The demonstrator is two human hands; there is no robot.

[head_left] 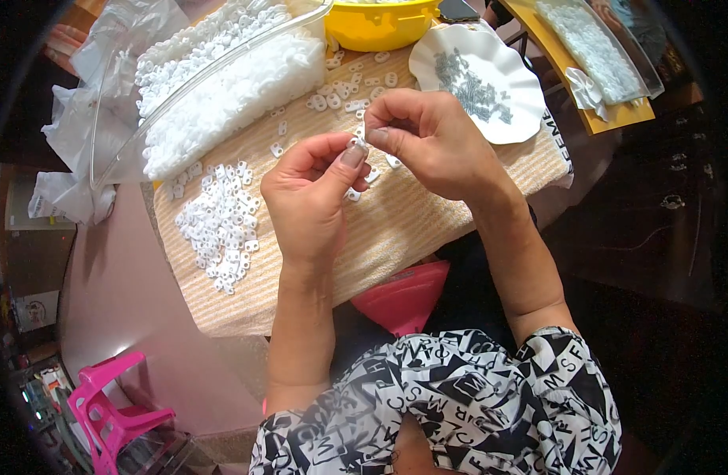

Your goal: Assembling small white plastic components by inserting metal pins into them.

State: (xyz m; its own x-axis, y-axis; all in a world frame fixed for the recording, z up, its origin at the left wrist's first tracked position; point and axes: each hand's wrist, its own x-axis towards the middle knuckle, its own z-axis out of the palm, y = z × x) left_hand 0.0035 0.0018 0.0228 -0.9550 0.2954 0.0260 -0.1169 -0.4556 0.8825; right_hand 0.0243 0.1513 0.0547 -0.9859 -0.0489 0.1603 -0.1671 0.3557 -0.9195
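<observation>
My left hand [304, 194] pinches a small white plastic piece [359, 143] between thumb and fingertips, over the middle of the table. Close beside it, my right hand [439, 146] is closed in a pinch, its fingertips almost meeting the piece; whatever they hold is too small to make out. Loose white plastic pieces with holes [334, 100] are scattered beyond my hands. To the left of my left wrist lies a heap of similar small white pieces [219, 226]. A white scalloped plate [524, 119] at the far right bears many small grey parts [479, 87].
A striped beige cloth [221, 313] covers the table. Clear bins [126, 158] of white pieces stand at the far left by crumpled plastic bags [83, 119]. A yellow basin [372, 32] is at the back. Pink stools [122, 423] stand lower left and a pink object [404, 297] under the table edge.
</observation>
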